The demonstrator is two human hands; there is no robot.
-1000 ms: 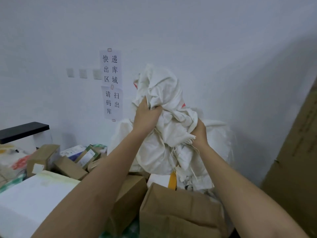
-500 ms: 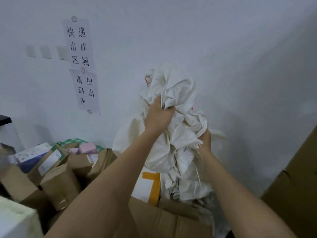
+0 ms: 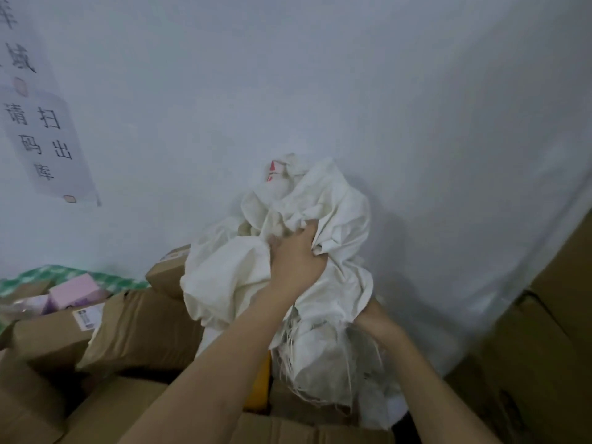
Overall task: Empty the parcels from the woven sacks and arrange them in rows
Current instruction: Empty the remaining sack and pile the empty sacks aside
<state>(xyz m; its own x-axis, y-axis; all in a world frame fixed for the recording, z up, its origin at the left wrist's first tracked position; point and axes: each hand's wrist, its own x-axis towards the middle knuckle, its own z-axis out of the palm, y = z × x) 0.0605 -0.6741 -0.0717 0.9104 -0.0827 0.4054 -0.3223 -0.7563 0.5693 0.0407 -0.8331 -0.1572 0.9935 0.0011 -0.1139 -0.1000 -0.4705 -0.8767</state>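
A crumpled white woven sack [image 3: 333,219] is bunched up against the wall, with a red mark near its top and frayed threads hanging at its lower edge. My left hand [image 3: 296,261] grips a fold in the sack's middle. My right hand [image 3: 373,318] holds its lower right part, partly hidden by the cloth. Brown cardboard parcels [image 3: 137,328] lie piled to the left and below my arms, one with a white label [image 3: 84,318]. A pink box [image 3: 77,290] sits among them at the left.
A white wall stands close behind with a paper notice [image 3: 48,139] at the upper left. Tall brown cartons [image 3: 551,347] rise at the right edge. A green checked cloth [image 3: 57,274] shows behind the parcels. A yellow packet [image 3: 259,386] peeks out under my left forearm.
The sack and both hands have come down lower and towards the wall corner. My view has swung right, so the notice slid to the left edge.
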